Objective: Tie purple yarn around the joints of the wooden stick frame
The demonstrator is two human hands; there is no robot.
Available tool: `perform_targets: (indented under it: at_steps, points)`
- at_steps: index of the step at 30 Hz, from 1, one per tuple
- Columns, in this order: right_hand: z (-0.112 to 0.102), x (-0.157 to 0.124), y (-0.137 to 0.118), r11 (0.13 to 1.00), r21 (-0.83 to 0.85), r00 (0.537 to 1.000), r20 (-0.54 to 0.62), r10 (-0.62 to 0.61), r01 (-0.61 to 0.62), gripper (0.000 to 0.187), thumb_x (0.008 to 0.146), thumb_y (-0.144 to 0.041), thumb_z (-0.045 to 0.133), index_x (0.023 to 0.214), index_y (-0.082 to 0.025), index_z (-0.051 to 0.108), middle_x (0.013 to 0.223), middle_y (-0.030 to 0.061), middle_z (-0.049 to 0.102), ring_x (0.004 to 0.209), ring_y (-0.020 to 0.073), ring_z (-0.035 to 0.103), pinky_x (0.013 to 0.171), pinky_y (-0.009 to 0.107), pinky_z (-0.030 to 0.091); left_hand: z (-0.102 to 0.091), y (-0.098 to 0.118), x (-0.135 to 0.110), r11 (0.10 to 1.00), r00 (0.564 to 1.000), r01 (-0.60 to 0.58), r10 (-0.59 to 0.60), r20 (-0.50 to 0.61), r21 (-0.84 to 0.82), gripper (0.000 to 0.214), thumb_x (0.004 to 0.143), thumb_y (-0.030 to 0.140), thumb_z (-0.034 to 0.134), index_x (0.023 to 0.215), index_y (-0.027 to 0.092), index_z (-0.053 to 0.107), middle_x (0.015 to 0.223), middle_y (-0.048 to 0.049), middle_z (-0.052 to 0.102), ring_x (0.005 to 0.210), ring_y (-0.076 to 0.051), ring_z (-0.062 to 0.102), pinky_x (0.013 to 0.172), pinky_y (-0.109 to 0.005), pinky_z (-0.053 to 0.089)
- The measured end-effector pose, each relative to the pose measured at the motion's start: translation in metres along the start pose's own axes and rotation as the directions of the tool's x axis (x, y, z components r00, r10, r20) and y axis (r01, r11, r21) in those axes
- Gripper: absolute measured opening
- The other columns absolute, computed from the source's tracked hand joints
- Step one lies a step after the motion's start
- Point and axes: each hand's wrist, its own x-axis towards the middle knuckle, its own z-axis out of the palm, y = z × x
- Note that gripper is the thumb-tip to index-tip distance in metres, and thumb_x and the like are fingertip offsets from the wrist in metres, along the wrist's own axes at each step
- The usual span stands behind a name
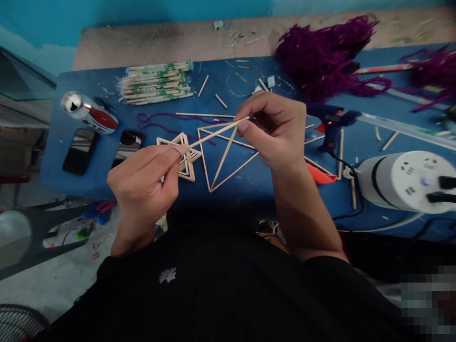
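My left hand and my right hand each pinch one end of a thin wooden stick, held slanted above the blue table. Under the stick lies a stick frame shaped like a diamond with a diagonal. A stack of small stick triangles lies just past my left fingertips. A strand of purple yarn runs across the table behind them.
A bundle of wrapped chopsticks lies at the back left, beside a silver and red can and two dark phones. A blue glue gun, purple yarn piles and a white power strip stand at the right.
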Motion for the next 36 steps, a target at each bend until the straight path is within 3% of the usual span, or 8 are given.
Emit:
perform_targets:
  at_steps: [9, 15, 19, 24, 28, 36]
  points:
    - [0.002, -0.002, 0.001, 0.988, 0.143, 0.998, 0.032, 0.057, -0.061, 0.035, 0.087, -0.055, 0.080, 0.096, -0.021, 0.074, 0.088, 0.0031, 0.066, 0.073, 0.0113, 0.059, 0.058, 0.026, 0.051, 0.002, -0.001, 0.001, 0.999, 0.999, -0.028, 0.027, -0.030, -0.032, 0.030, 0.094, 0.007, 0.070, 0.110, 0.028, 0.083, 0.102, -0.0014, 0.083, 0.094, -0.023, 0.081, 0.087, -0.034, 0.065]
    - [0.001, 0.004, -0.002, 0.995, 0.099, 1.000, 0.019, -0.022, 0.020, 0.023, 0.087, -0.045, 0.082, 0.083, -0.023, 0.075, 0.084, 0.0033, 0.066, 0.074, 0.0129, 0.057, 0.055, 0.027, 0.047, 0.002, -0.002, 0.000, 0.999, 0.999, -0.026, 0.025, -0.029, -0.031, 0.033, 0.094, 0.006, 0.069, 0.112, 0.029, 0.083, 0.103, -0.0012, 0.083, 0.093, -0.024, 0.081, 0.086, -0.036, 0.066]
    - [0.000, 0.005, -0.001, 0.994, 0.108, 0.999, 0.017, -0.032, 0.030, 0.020, 0.086, -0.042, 0.083, 0.084, -0.023, 0.078, 0.084, 0.0023, 0.068, 0.073, 0.0112, 0.059, 0.055, 0.026, 0.046, 0.003, -0.003, 0.000, 0.999, 0.999, -0.036, 0.035, -0.038, -0.036, 0.033, 0.092, 0.005, 0.071, 0.112, 0.029, 0.083, 0.102, -0.0011, 0.083, 0.093, -0.024, 0.081, 0.085, -0.035, 0.066]
    - [0.001, 0.000, 0.012, 0.948, 0.319, 0.999, 0.037, 0.000, -0.012, 0.029, 0.087, -0.048, 0.083, 0.101, -0.023, 0.079, 0.090, 0.0003, 0.072, 0.071, 0.0099, 0.067, 0.060, 0.024, 0.057, 0.004, -0.003, 0.002, 0.999, 0.999, -0.038, 0.037, -0.037, -0.026, 0.030, 0.092, 0.004, 0.071, 0.108, 0.027, 0.082, 0.102, -0.0004, 0.083, 0.092, -0.022, 0.081, 0.086, -0.034, 0.066]
    - [0.001, 0.000, 0.016, 0.973, 0.225, 0.999, 0.004, 0.050, -0.050, 0.032, 0.087, -0.052, 0.082, 0.092, -0.022, 0.075, 0.083, -0.0013, 0.069, 0.069, 0.0096, 0.065, 0.060, 0.024, 0.058, 0.003, -0.002, 0.002, 0.999, 0.999, -0.029, 0.028, -0.032, -0.022, 0.028, 0.094, 0.006, 0.071, 0.107, 0.028, 0.082, 0.102, -0.0003, 0.083, 0.093, -0.023, 0.081, 0.086, -0.034, 0.066]
    - [0.002, 0.002, 0.010, 0.993, 0.113, 1.000, -0.002, 0.028, -0.028, 0.039, 0.087, -0.060, 0.079, 0.085, -0.022, 0.071, 0.080, 0.0014, 0.066, 0.069, 0.0105, 0.060, 0.055, 0.025, 0.053, 0.003, -0.003, 0.000, 1.000, 1.000, 0.000, 0.000, -0.015, -0.021, 0.031, 0.094, 0.006, 0.071, 0.110, 0.030, 0.082, 0.104, -0.0001, 0.083, 0.094, -0.023, 0.081, 0.087, -0.036, 0.067]
